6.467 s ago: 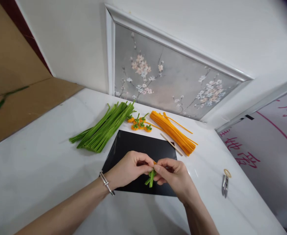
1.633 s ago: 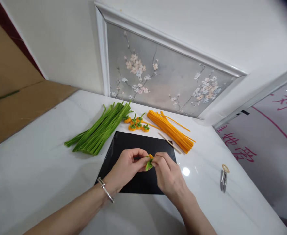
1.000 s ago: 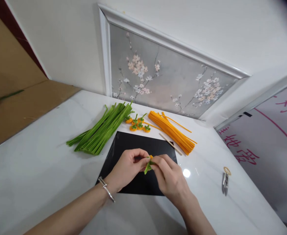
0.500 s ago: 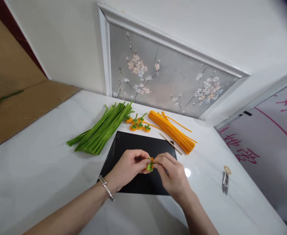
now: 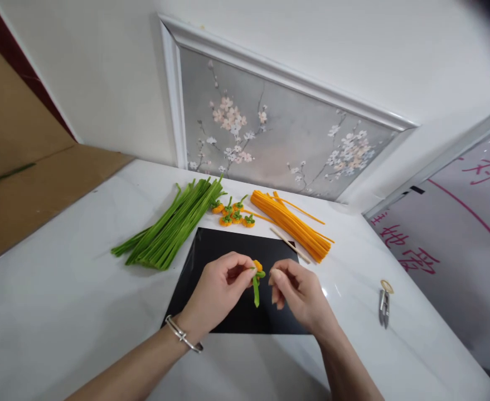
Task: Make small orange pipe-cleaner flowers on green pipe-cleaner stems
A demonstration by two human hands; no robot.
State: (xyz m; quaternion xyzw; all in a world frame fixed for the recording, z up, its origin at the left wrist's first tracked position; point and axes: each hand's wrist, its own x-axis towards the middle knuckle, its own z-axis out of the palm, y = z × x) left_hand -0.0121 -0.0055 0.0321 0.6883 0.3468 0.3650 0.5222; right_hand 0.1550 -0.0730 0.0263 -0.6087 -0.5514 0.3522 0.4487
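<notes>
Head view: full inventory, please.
Green pipe cleaners: one bundle, back left
Orange pipe cleaners: bundle plus loose strands, back right
Persimmon-like pieces: 6, orange and green, between bundles
Mat: 1, black, below hands
Stick: 1, pale, mat's far right corner
Snips: 1, silver and gold, table right
Table: 1, white, foreground
Floral panel: 1, grey, on white wall
Board with handwriting: 1, white, right
Cardboard: count unclear, brown, left
Held piece: 1, orange-green, over mat
Bracelet: 1, silver, left wrist
Left hand: 1, holding piece
Right hand: 1, apart from piece
</notes>
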